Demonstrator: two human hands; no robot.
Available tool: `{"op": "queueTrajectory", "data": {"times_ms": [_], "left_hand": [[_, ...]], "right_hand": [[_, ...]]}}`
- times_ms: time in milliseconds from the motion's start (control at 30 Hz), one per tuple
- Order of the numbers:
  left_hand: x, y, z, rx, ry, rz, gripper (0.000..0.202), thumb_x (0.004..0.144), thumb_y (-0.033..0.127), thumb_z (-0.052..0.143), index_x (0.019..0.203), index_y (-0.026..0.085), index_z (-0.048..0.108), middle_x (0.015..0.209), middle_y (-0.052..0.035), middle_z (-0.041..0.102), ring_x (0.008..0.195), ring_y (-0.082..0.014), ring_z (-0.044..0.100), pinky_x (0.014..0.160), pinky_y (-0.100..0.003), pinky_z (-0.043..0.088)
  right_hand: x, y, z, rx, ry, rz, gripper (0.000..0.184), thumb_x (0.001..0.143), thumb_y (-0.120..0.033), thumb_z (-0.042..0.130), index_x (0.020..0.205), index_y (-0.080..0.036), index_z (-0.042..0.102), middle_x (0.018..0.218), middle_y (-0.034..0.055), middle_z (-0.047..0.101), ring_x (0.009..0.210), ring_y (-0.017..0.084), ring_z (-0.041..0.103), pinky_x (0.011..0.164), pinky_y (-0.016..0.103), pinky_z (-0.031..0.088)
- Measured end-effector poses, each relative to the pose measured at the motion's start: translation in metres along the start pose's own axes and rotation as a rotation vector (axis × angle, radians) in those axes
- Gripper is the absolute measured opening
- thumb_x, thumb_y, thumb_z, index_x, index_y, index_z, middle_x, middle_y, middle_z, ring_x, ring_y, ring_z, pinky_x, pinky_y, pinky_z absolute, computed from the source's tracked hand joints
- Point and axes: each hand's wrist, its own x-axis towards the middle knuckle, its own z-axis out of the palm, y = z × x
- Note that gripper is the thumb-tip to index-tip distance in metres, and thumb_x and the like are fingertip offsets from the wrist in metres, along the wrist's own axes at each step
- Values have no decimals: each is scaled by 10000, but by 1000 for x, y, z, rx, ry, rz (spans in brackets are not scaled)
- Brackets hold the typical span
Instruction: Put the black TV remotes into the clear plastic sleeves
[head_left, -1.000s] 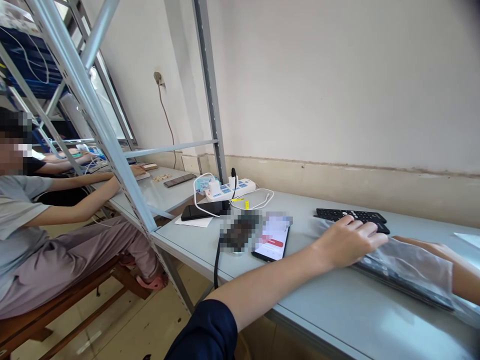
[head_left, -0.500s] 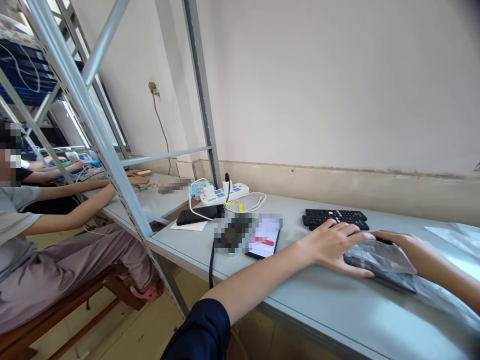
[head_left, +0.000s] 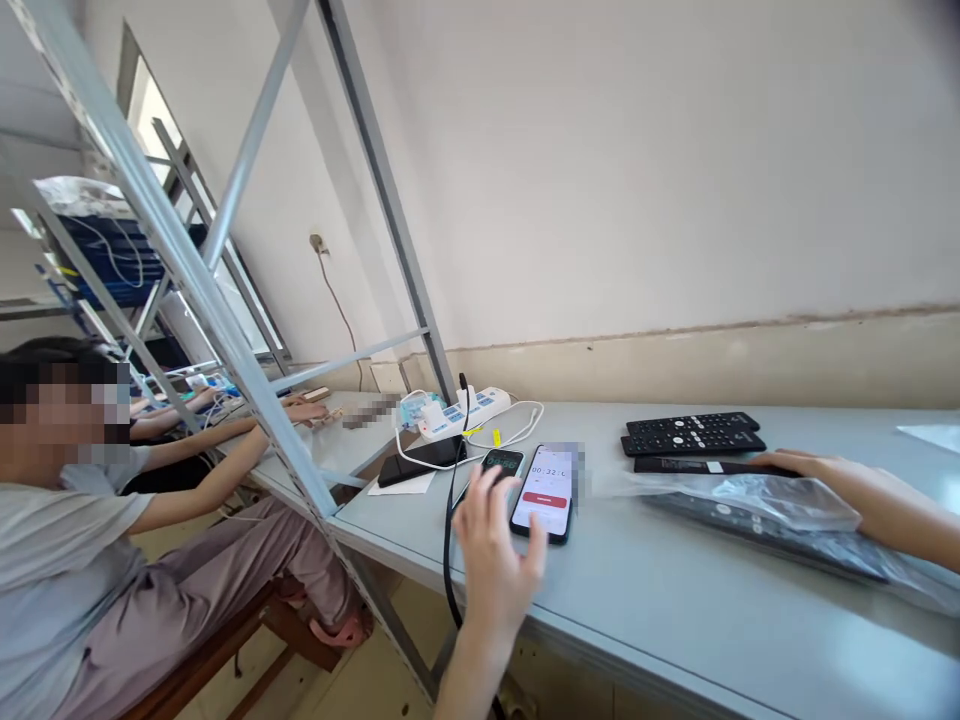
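My left hand (head_left: 495, 560) is over the near end of two phones, fingers spread and holding nothing. Beneath and beside it lie a phone with a lit timer screen (head_left: 546, 485) and a second phone with a dark screen and green digits (head_left: 504, 462), partly covered by my fingers. My right hand (head_left: 832, 480) has its fingers closed over the right end of a black remote control (head_left: 675, 466); the fingertips are partly hidden. In front of it, a clear plastic bag (head_left: 802, 500) covers another dark remote control (head_left: 720, 512). Two black remotes (head_left: 690, 434) lie side by side behind.
A white power strip (head_left: 480, 408) with cables and a black phone (head_left: 420, 462) on white paper are at the table's left. A metal frame post (head_left: 247, 400) stands at that end. Another person (head_left: 75, 560) sits beyond it. More plastic (head_left: 934, 438) lies at far right.
My left hand has left the bagged remote and moved left to the phones. My right hand stays by the remotes. The view has shifted, and the bagged remote shows more fully.
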Motion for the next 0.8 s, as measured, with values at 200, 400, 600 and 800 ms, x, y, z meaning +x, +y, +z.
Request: {"op": "queueTrajectory", "data": {"times_ms": [200,400,600,800], "left_hand": [[2,-28,-3,182,-161,-195,375,864,318,376,1152,187,577,1340,-171,465,1339,-356,306,987,-582,351],[4,-20,-3,199,-223,-246,351,859,342,389,1022,184,657,1371,-176,441,1367,-347,255,1029,-591,303],[1,-13,-8,55,-122,-141,353,850,337,412,1130,197,575,1417,-153,383,1385,-338,210,1027,-574,314],[24,77,6,-300,-377,461,461,797,439,531,1190,198,517,1239,-67,584,1268,-229,426,1018,-391,374]], "right_hand": [[1,-8,-14,36,-92,-27,631,688,5,228,1103,-226,644,1099,45,623,991,190,603,796,302,484],[4,0,-10,1,-130,-26,664,665,12,252,1155,-235,626,1132,32,609,1028,181,590,837,294,489],[10,22,3,2,-251,41,724,570,2,299,1145,-278,637,1152,-8,598,1039,196,585,790,286,517],[9,21,3,55,-184,-19,545,658,-159,355,1105,-241,656,1102,31,623,995,235,606,760,321,525]]}}
